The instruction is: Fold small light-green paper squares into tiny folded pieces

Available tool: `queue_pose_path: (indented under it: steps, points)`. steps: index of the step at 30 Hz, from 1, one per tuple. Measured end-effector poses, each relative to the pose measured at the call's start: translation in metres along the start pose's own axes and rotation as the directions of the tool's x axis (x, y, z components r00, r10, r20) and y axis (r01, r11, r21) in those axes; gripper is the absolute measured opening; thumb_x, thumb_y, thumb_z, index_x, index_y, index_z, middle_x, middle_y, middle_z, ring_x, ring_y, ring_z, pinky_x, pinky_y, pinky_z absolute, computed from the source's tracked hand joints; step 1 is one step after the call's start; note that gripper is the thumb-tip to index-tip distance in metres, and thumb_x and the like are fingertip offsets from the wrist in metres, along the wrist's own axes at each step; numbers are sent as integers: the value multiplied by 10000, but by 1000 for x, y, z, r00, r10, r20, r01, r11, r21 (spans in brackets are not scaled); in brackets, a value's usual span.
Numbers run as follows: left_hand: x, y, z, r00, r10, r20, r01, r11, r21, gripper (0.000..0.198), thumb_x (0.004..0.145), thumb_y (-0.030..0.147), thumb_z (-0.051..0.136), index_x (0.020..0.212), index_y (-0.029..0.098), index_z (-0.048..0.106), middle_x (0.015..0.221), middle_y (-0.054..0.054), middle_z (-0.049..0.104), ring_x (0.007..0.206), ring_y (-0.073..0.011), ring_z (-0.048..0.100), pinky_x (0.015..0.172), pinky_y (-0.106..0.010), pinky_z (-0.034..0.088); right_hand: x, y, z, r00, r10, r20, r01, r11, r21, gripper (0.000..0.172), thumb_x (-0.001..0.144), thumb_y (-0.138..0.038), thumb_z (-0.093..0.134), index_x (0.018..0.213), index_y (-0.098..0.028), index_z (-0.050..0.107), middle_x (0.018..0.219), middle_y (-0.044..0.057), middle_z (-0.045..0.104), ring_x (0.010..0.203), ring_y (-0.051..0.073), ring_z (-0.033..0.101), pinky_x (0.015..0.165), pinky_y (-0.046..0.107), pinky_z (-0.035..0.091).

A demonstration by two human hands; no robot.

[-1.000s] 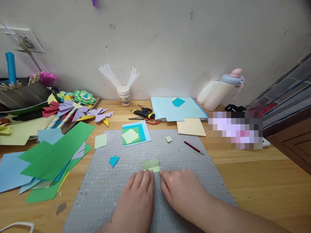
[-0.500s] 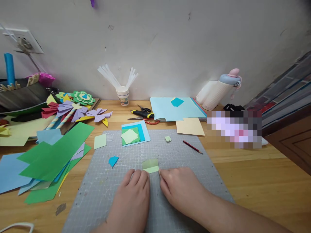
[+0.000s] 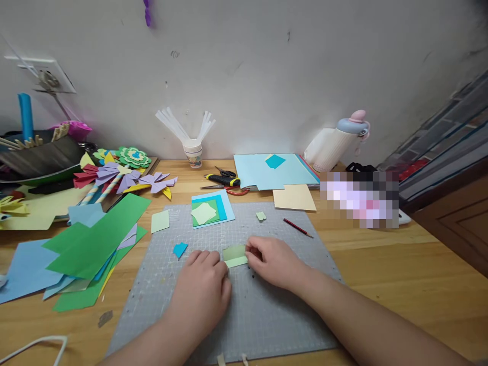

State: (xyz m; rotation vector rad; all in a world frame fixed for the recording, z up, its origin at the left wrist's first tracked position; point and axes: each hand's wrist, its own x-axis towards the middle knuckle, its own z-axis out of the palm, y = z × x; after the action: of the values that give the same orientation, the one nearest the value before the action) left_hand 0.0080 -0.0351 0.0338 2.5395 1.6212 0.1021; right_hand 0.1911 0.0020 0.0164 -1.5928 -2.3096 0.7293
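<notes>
A small folded light-green paper (image 3: 234, 255) lies on the grey cutting mat (image 3: 244, 305). My right hand (image 3: 272, 260) pinches its right edge with thumb and fingers closed on it. My left hand (image 3: 204, 290) rests on the mat with fingers curled, its fingertips touching the paper's left edge. A small blue paper scrap (image 3: 179, 249) lies just left of my left hand.
A stack of blue and green squares (image 3: 211, 209), a green scrap (image 3: 261, 216) and a red pencil (image 3: 298, 227) lie farther back. Scissors (image 3: 224, 173), a cup of strips (image 3: 192, 152), loose coloured sheets (image 3: 84, 249) at left, pale blue paper (image 3: 274, 173) and a bottle (image 3: 339, 140) surround the mat.
Both hands moved away from me along the mat. My right hand went from lying beside the paper to pinching its right edge. The camera tilted slightly.
</notes>
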Motion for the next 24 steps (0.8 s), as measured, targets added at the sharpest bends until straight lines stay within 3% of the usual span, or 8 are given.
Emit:
queue_pose_path:
  steps: [3,7,12,16,21,24]
  points:
    - [-3,0,-1,999,43,13,-44,998,39,209,794,121,443,723,187,628,775,-50,591,804,-231,536,836,-419,371,3,3,-2,1000,-21,12,20,999,32,60,803,-253,531,841,-209,546,704,-33,603,605,108,491,536,215,251]
    - [-6,2,1,996,90,15,-90,995,52,201,811,121,434,766,174,623,815,-64,591,829,-234,536,843,-419,374,2,1,-3,998,-51,25,50,998,47,65,771,-244,584,811,-197,562,752,-23,579,656,117,486,576,222,272]
    - [0,0,6,997,55,-46,-57,998,-31,123,833,166,458,810,178,578,846,-42,565,861,-223,523,830,-391,386,-1,-2,-2,998,-55,22,53,993,104,17,767,-191,568,782,-184,571,817,-8,550,704,124,472,633,243,287]
    - [5,-5,11,991,83,-103,-95,989,-113,116,811,168,527,914,194,572,936,-32,574,933,-222,510,827,-368,375,1,-1,0,1000,-15,22,10,976,217,65,758,-148,512,718,-176,554,802,-6,521,686,120,456,627,246,295]
    - [6,-9,10,970,128,-206,-159,977,-145,119,860,162,484,823,213,585,850,-8,606,860,-192,530,764,-335,350,0,-2,1,990,27,138,-88,887,454,65,768,-202,476,705,-185,480,629,-44,435,539,94,402,497,204,303]
    - [5,-11,7,956,71,-286,-151,951,-269,167,880,180,445,797,211,587,806,-6,626,816,-181,541,749,-330,342,-2,-5,0,988,40,147,-120,798,591,163,856,-341,399,768,-208,430,553,-78,314,471,88,323,447,194,274]
